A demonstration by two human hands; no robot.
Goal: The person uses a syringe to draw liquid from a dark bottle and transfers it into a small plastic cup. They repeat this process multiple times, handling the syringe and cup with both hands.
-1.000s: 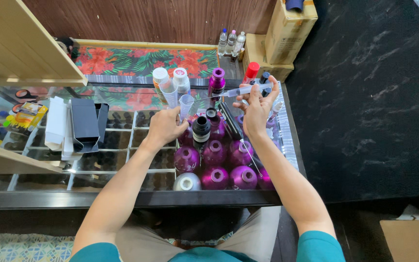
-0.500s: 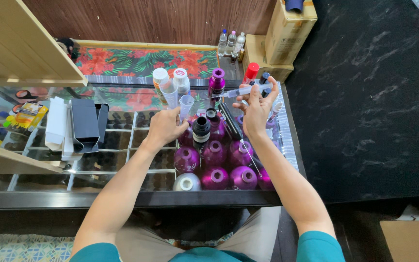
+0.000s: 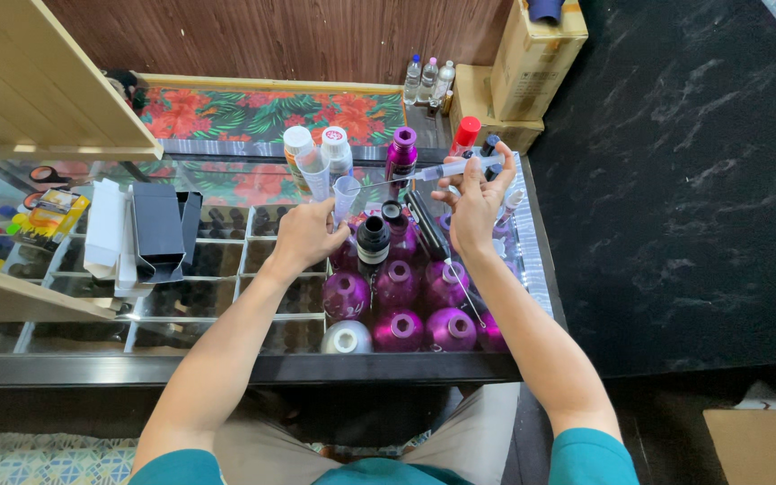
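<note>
Clear plastic syringe (image 3: 455, 167) sits in your right hand (image 3: 472, 204), fingers wrapped round the barrel, thumb side at the plunger end. It lies near horizontal above the far right of the glass counter (image 3: 226, 269). Its long thin needle runs left, tip over the mouth of the small clear measuring cup (image 3: 345, 195); can't tell whether the tip is inside the cup.

Your left hand (image 3: 305, 233) is closed round that cup's lower part, holding it upright, just left of the bottle cluster. The cup is see-through and tapered; its fill level isn't readable.

Around it:
- Purple metallic bottles (image 3: 397, 305) packed tight in rows directly below both hands, open necks up; one silver bottle (image 3: 346, 338) at the near-left corner of the group.
- Black-capped bottle (image 3: 372, 244) stands among them, just right of your left hand.
- Tall purple bottle (image 3: 401, 154) right behind the needle line.
- Two white-capped bottles (image 3: 316, 153) behind the cup.
- Red-capped bottle (image 3: 465, 135) behind the syringe.
- Black and white cartons (image 3: 141, 232) well to the left on the glass.
- Cardboard boxes (image 3: 523, 63) off the far right corner.

Your right forearm crosses the right-hand bottles.
</note>
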